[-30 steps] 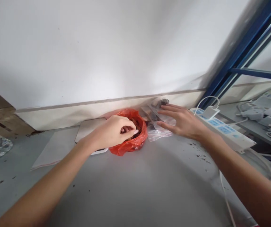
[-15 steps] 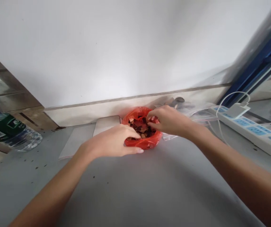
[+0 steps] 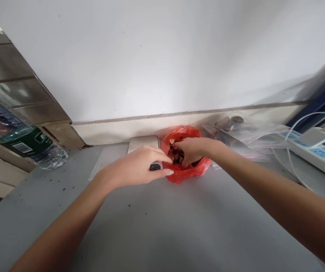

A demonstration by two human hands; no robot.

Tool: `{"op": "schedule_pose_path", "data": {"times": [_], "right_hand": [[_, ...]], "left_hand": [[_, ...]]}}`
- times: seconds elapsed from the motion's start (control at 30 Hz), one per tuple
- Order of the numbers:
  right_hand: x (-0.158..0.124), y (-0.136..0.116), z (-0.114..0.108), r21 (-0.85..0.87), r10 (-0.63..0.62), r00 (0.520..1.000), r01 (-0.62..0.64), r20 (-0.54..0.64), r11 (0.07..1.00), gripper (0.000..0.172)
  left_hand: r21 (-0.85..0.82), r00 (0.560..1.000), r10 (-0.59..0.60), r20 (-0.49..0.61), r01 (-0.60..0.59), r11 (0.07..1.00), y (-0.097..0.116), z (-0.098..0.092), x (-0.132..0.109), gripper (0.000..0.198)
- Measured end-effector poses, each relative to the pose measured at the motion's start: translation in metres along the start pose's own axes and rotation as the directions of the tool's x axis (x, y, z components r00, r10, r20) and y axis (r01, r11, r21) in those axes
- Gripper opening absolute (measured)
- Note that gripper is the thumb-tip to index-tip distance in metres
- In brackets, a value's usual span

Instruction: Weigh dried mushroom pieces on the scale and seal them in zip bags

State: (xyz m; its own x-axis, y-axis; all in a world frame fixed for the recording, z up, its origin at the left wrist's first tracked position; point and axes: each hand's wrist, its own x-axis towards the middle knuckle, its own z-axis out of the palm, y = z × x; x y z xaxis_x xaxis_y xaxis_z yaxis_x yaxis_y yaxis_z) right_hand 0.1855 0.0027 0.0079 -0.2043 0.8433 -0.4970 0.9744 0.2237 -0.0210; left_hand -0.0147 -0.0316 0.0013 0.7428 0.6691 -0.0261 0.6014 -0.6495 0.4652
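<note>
A red plastic bag (image 3: 194, 172) holding dark brown and orange bits sits on the grey table (image 3: 162, 226) near the wall. My right hand (image 3: 192, 150) reaches into the bag's mouth with its fingers curled down among the contents; what they grip is hidden. My left hand (image 3: 135, 167) rests just left of the bag, fingers loosely bent, thumb and fingertips by the front of a small flat scale (image 3: 143, 144) with a dark button.
Clear zip bags (image 3: 236, 130) with dark items lie behind the red bag. A white power strip (image 3: 318, 153) with a plugged charger and cable runs along the right. A water bottle (image 3: 34, 149) lies at the left. A flat clear bag (image 3: 101, 166) lies beside the scale.
My right hand has gone from the far rim down into the red bag. My left hand has slid off the bag's side to the scale's front. The view has shifted left.
</note>
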Motion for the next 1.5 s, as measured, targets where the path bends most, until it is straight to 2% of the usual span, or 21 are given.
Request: {"op": "schedule_pose_path", "data": {"times": [0.13,0.27,0.43,0.53,0.63,0.73,0.9,1.0,1.07,1.13,1.23,1.33,1.4,1.5], "right_hand": [[0.002,0.003,-0.003,0.069,0.035,0.999,-0.035,-0.002,0.997,0.068],[0.003,0.004,-0.002,0.022,0.054,0.998,-0.055,0.029,0.998,0.066],[0.009,0.010,0.000,0.016,0.021,1.000,-0.020,-0.023,1.000,0.032],[0.011,0.015,0.001,0.035,-0.008,0.996,0.011,-0.085,0.999,0.027],[0.012,0.020,-0.001,0.052,-0.023,0.989,0.031,-0.148,0.998,0.019],[0.009,0.025,-0.007,0.081,-0.059,0.978,0.076,-0.200,0.994,0.021],[-0.003,0.031,-0.029,0.203,-0.076,0.973,0.121,-0.217,0.972,0.014],[-0.007,0.019,-0.044,0.296,-0.165,0.929,0.268,-0.331,0.917,0.014],[-0.003,0.002,-0.050,0.338,-0.224,0.891,0.368,-0.396,0.866,0.015],[0.007,-0.018,-0.050,0.386,-0.239,0.878,0.407,-0.414,0.828,0.015],[0.030,-0.047,-0.041,0.481,-0.229,0.901,0.396,-0.369,0.782,0.016],[0.052,-0.067,-0.029,0.470,-0.181,0.919,0.339,-0.350,0.815,0.022],[0.060,-0.074,-0.022,0.469,-0.167,0.934,0.306,-0.315,0.828,0.023],[0.064,-0.080,-0.017,0.469,-0.165,0.951,0.275,-0.261,0.839,0.021]], "left_hand": [[0.010,0.999,-0.032,0.009,0.031,0.999,0.001,-0.005,-0.004,0.033],[0.002,0.998,-0.064,-0.001,0.064,0.998,-0.005,-0.014,-0.010,0.030],[0.011,0.997,-0.064,-0.048,0.065,0.998,-0.011,-0.020,-0.017,0.030],[0.015,0.996,-0.085,-0.031,0.085,0.996,-0.013,-0.023,-0.019,0.032],[0.011,0.986,-0.165,-0.030,0.165,0.986,-0.015,-0.026,-0.021,0.034],[0.001,0.982,-0.188,-0.029,0.188,0.982,-0.019,-0.032,-0.024,0.034],[0.019,0.976,-0.213,-0.054,0.214,0.977,-0.030,-0.049,-0.033,0.033],[0.032,0.958,-0.276,-0.081,0.279,0.960,-0.041,-0.059,-0.042,0.033],[0.044,0.946,-0.311,-0.091,0.316,0.948,-0.049,-0.065,-0.048,0.034],[0.067,0.931,-0.357,-0.079,0.362,0.930,-0.058,-0.068,-0.053,0.039],[0.123,0.874,-0.486,0.009,0.481,0.868,-0.069,-0.071,-0.058,0.052],[0.174,0.795,-0.599,0.099,0.578,0.797,-0.077,-0.072,-0.060,0.063],[0.187,0.772,-0.624,0.124,0.599,0.779,-0.079,-0.073,-0.060,0.069],[0.191,0.766,-0.625,0.151,0.598,0.779,-0.081,-0.072,-0.060,0.073]]}}
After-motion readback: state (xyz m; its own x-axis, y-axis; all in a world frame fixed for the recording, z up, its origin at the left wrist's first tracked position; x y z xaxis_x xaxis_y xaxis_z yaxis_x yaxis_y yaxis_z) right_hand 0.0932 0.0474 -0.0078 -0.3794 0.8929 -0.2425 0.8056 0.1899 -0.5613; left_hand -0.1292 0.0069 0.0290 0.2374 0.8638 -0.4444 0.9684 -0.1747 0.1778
